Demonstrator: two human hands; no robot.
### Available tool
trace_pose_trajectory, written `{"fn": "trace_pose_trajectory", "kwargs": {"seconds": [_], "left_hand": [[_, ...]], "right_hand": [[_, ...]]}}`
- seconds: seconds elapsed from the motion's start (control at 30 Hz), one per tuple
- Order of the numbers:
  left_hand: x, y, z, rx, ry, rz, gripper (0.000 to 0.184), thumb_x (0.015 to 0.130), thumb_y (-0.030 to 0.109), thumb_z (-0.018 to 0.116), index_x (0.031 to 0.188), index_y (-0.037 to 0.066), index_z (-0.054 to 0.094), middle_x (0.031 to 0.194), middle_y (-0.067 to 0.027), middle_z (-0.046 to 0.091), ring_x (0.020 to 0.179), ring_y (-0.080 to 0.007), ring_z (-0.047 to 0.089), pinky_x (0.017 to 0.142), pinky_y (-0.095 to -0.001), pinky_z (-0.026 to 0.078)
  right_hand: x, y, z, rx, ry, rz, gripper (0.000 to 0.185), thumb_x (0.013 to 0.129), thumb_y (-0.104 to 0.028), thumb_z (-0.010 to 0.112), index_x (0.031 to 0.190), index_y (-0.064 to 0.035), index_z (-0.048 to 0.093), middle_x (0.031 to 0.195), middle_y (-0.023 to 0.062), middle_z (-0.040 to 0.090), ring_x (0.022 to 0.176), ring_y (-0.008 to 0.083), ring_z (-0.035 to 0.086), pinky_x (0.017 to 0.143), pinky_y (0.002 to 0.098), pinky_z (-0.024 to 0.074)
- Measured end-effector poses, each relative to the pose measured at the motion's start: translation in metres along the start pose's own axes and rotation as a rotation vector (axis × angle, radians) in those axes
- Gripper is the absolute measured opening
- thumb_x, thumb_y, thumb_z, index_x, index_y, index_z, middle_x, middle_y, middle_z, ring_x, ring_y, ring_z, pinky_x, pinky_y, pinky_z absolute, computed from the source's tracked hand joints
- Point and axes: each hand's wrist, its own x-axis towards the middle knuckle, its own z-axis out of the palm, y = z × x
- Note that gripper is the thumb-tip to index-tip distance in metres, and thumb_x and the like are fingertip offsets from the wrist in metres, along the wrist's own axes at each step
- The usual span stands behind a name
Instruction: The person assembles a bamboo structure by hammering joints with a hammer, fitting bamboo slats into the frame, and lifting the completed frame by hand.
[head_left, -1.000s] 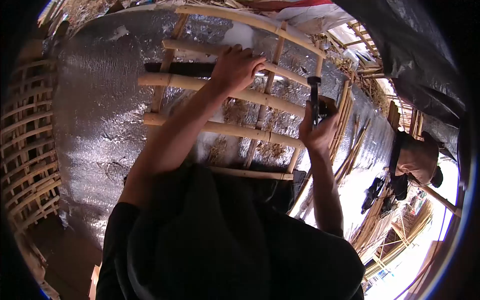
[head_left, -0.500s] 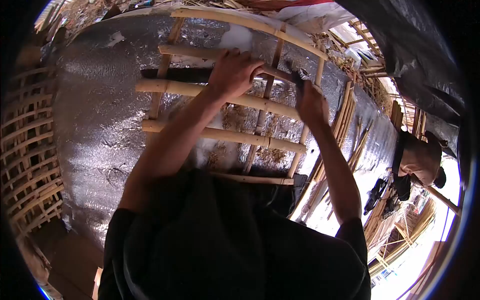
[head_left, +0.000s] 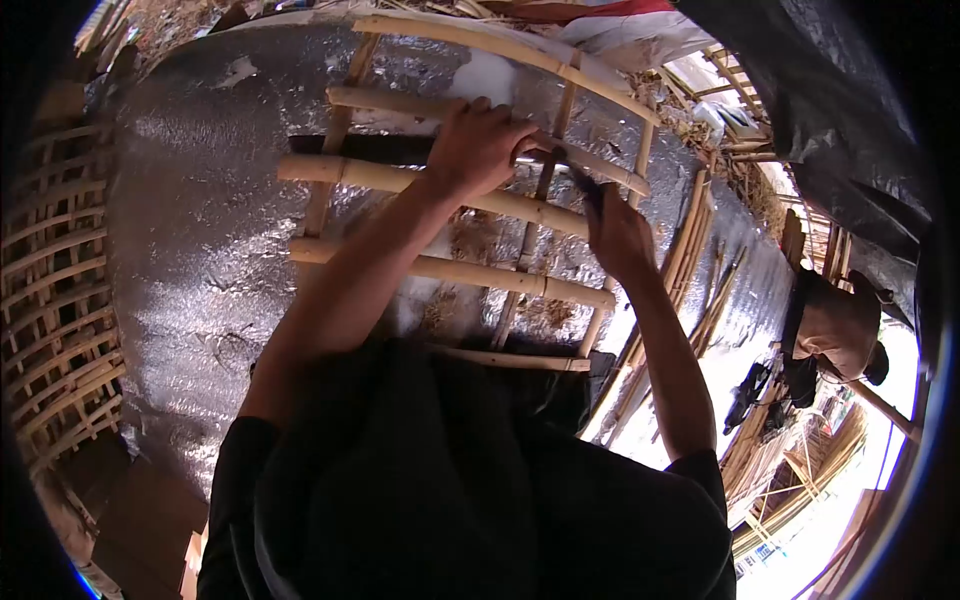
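Observation:
A bamboo frame [head_left: 560, 288] of crossed slats lies in front of me on a shiny silvery sheet. My left hand [head_left: 478, 150] is closed over the second bamboo slat [head_left: 385, 100] from the far side, near where it crosses a middle bar. Whether its fingertips also pinch something small is hidden. In my right hand [head_left: 622, 238] is a dark hammer [head_left: 583, 182], its head close to my left fingertips at that crossing. A long, dark, flat strip [head_left: 375, 149] lies between two slats, partly covered by my left hand.
Woven bamboo lattice [head_left: 60, 270] stands at the left. Loose bamboo strips [head_left: 690, 225] lie to the right of the frame. Farther right, another person [head_left: 835, 325] bends over near more bamboo. Black plastic sheeting [head_left: 830, 90] hangs at upper right.
The hammer's blurred head has come left and down toward my left fingertips, its handle now tilted more. My left hand keeps its place on the slat; the whole view has shifted slightly.

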Motion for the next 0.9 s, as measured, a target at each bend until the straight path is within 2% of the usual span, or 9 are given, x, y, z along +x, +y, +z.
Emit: {"fn": "trace_pose_trajectory", "kwargs": {"seconds": [0.13,0.17,0.27,0.43,0.47,0.53,0.73,0.87,0.9], "left_hand": [[-0.006,-0.002,0.005,-0.024,0.02,0.0,0.016,0.093,0.026,0.069,0.107,0.02,0.072,0.09,-0.0062,0.068,0.092,-0.0292,0.064,0.085,-0.047,0.047],[-0.005,-0.007,0.006,-0.021,0.056,0.023,0.015,0.093,0.025,0.069,0.106,0.02,0.072,0.09,-0.0061,0.068,0.091,-0.0293,0.064,0.084,-0.0466,0.048],[-0.002,-0.001,0.007,-0.028,0.021,0.027,0.013,0.093,0.025,0.069,0.104,0.019,0.071,0.089,-0.0055,0.068,0.089,-0.0293,0.064,0.083,-0.0458,0.048],[0.002,-0.002,0.001,0.022,0.011,-0.003,0.015,0.096,0.028,0.066,0.107,0.02,0.071,0.09,-0.0053,0.069,0.092,-0.0291,0.065,0.088,-0.0447,0.049],[0.003,-0.002,0.002,0.024,0.005,-0.013,0.015,0.096,0.028,0.066,0.108,0.02,0.071,0.091,-0.0053,0.069,0.094,-0.0288,0.065,0.089,-0.045,0.049],[0.001,0.001,0.002,0.023,-0.013,-0.041,0.017,0.096,0.028,0.066,0.11,0.021,0.071,0.092,-0.0052,0.069,0.097,-0.0282,0.064,0.09,-0.0455,0.049],[-0.002,0.001,0.002,0.014,-0.004,-0.025,0.02,0.095,0.03,0.067,0.113,0.023,0.071,0.095,-0.0047,0.068,0.099,-0.0277,0.063,0.091,-0.0465,0.049],[0.0,-0.001,0.004,0.031,0.001,-0.008,0.017,0.095,0.029,0.067,0.11,0.022,0.071,0.091,-0.0045,0.068,0.095,-0.0275,0.063,0.086,-0.0455,0.05],[0.002,0.0,0.001,0.05,-0.005,-0.001,0.017,0.094,0.029,0.067,0.109,0.022,0.071,0.09,-0.0044,0.068,0.093,-0.0274,0.063,0.085,-0.0451,0.05]], "right_hand": [[-0.02,-0.009,-0.018,0.305,0.345,-0.058,0.02,0.099,-0.023,0.062,0.108,-0.006,0.053,0.084,0.0257,0.069,0.08,0.0491,0.068,0.068,0.0553,0.0566],[-0.017,-0.002,-0.007,0.291,0.567,-0.239,0.02,0.098,-0.021,0.064,0.107,-0.0049,0.054,0.081,0.0238,0.068,0.074,0.0473,0.068,0.064,0.0541,0.0552],[0.015,0.01,-0.009,-0.135,0.144,-0.024,0.022,0.099,-0.015,0.063,0.113,-0.0004,0.056,0.078,0.0189,0.069,0.069,0.0389,0.071,0.057,0.0462,0.055],[-0.01,-0.014,-0.058,0.318,0.1,0.068,0.032,0.102,-0.027,0.06,0.122,-0.0034,0.054,0.086,0.0209,0.069,0.076,0.0401,0.071,0.067,0.0524,0.0564],[-0.01,-0.019,-0.055,0.217,0.244,-0.193,0.035,0.1,-0.027,0.063,0.123,-0.0025,0.053,0.091,0.0232,0.068,0.08,0.0406,0.07,0.069,0.0521,0.056],[-0.007,-0.004,-0.041,-0.007,0.213,-0.256,0.037,0.099,-0.029,0.066,0.122,-0.0033,0.052,0.096,0.0237,0.068,0.083,0.0418,0.07,0.07,0.0512,0.0571],[-0.023,0.003,-0.039,0.079,-0.113,-0.028,0.039,0.095,-0.033,0.07,0.115,-0.0037,0.053,0.096,0.0213,0.066,0.083,0.0427,0.07,0.072,0.0525,0.0576],[-0.008,0.01,-0.058,-0.124,-0.176,-0.692,0.033,0.1,-0.031,0.063,0.118,-0.0045,0.055,0.097,0.0175,0.068,0.082,0.0399,0.072,0.076,0.049,0.0596],[0.01,-0.014,-0.069,-0.26,-0.497,-0.23,0.032,0.101,-0.032,0.06,0.121,-0.0066,0.057,0.103,0.015,0.069,0.084,0.0366,0.071,0.077,0.0482,0.0594]]}}
